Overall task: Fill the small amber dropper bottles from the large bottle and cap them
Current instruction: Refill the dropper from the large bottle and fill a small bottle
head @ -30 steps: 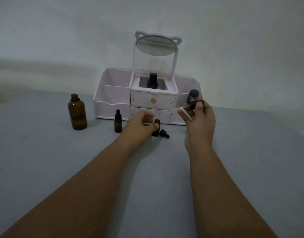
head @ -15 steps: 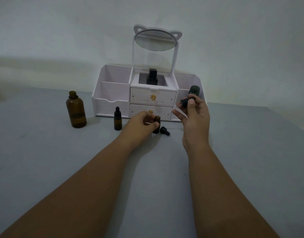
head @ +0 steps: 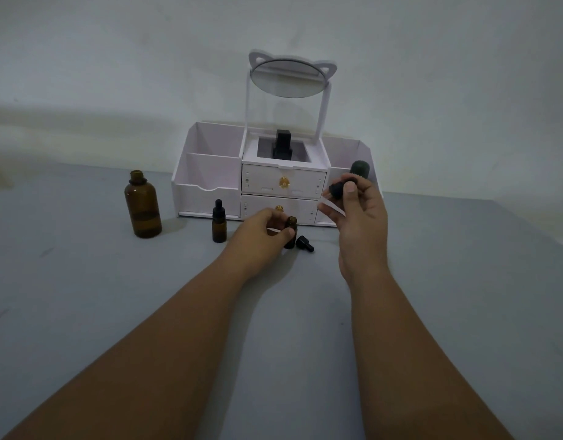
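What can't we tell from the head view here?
Head view, all:
- Fill level of the open small bottle: left hand wraps it, glass dark.
- Liquid in the pipette held by the right hand: tube too thin, light dim.
- Dark item in the organizer: base behind the compartment rim.

Large amber bottle [head: 143, 206]: uncapped, upright, liquid in its lower part, toward the far edge of the worktop [head: 448, 281], left of centre. Capped small bottle [head: 219, 222]: amber, black dropper top, upright, near its right. Open small bottle [head: 290, 232]: upright, held, far-edge centre. Loose dropper cap [head: 304, 243]: on its side just beside it. Pipette [head: 335, 190]: dark bulb, clear tube slanting down, held above the worktop.
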